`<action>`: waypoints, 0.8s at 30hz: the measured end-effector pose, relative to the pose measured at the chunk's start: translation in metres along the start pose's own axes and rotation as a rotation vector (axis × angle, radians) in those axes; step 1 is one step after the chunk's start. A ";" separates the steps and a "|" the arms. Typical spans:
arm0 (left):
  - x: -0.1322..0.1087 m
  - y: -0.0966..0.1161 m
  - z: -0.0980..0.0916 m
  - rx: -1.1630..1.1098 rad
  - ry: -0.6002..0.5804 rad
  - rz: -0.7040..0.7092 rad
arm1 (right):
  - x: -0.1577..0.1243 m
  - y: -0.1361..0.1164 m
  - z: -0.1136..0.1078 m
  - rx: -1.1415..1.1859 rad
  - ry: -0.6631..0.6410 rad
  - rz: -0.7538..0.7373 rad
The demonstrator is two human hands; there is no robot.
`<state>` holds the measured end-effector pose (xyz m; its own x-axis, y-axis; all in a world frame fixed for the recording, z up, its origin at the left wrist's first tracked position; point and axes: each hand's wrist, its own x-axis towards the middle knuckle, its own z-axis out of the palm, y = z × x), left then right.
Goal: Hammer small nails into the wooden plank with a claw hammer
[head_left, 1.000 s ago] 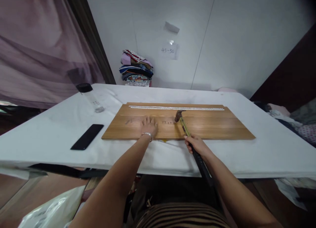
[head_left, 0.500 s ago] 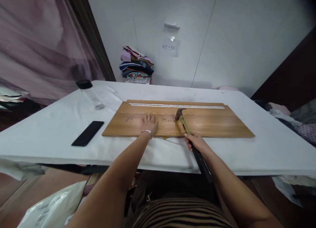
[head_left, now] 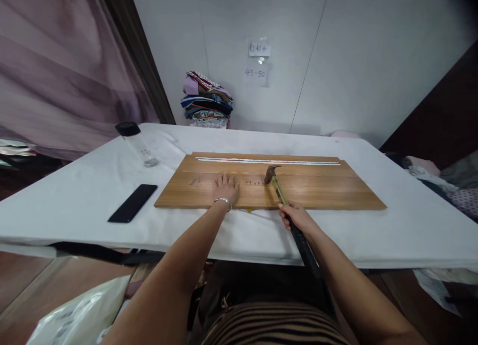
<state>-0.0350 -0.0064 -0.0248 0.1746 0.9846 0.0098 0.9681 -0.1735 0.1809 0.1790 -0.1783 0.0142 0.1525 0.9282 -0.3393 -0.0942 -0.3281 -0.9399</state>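
Note:
A wooden board [head_left: 321,189] lies flat on the white table, with two long white strips [head_left: 267,161] along its far side. My left hand [head_left: 225,189] rests palm down on the board, fingers spread, holding nothing. A row of several small nails [head_left: 254,183] stands in the board to its right. My right hand [head_left: 295,216] is closed round the handle of a hammer [head_left: 281,192]. The rusty hammer head is at the right end of the row, low over the board or touching it. Several loose nails [head_left: 193,181] lie on the board's left part.
A black phone [head_left: 132,203] lies on the table [head_left: 74,195] left of the board. Behind it a clear bottle with a black lid [head_left: 140,145] leans over. Folded clothes [head_left: 207,100] are stacked by the wall at the table's far edge.
Hardly anything differs. My left hand and the hammer in my right hand keep nearly the same places.

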 end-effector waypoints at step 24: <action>-0.005 0.003 -0.008 0.011 -0.015 -0.006 | -0.004 -0.008 0.007 -0.064 -0.020 0.034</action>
<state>-0.0349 -0.0119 -0.0162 0.1718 0.9851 -0.0061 0.9710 -0.1683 0.1698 0.1723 -0.1783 0.0238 0.1307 0.9196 -0.3704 -0.0361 -0.3689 -0.9288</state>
